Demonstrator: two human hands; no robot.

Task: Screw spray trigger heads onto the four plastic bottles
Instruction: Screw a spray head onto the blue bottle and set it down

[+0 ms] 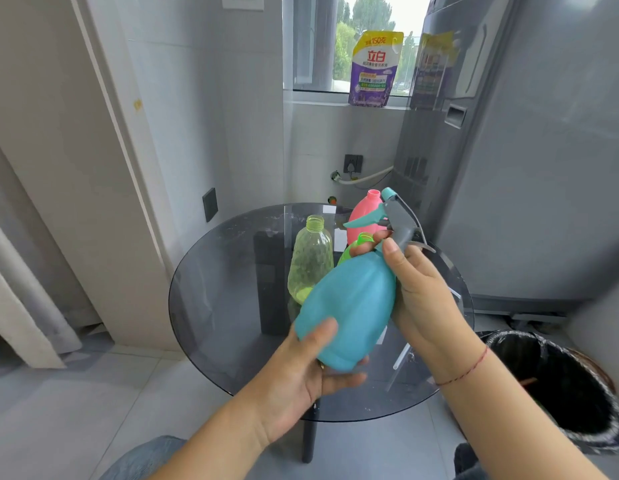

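Our left hand cupping the blue bottle's base, right hand fingers gripping its neck — trigger head on, three open bottles on the tabletop beyond

Both forearms are seen bare, with no sleeves covering them. A thin red string bracelet is worn around the wrist of the right hand. A small gold-coloured ring is partly seen on a finger of the left hand. Blue denim trousers are visible at the lower left edge; dark fabric is seen at the lower right.
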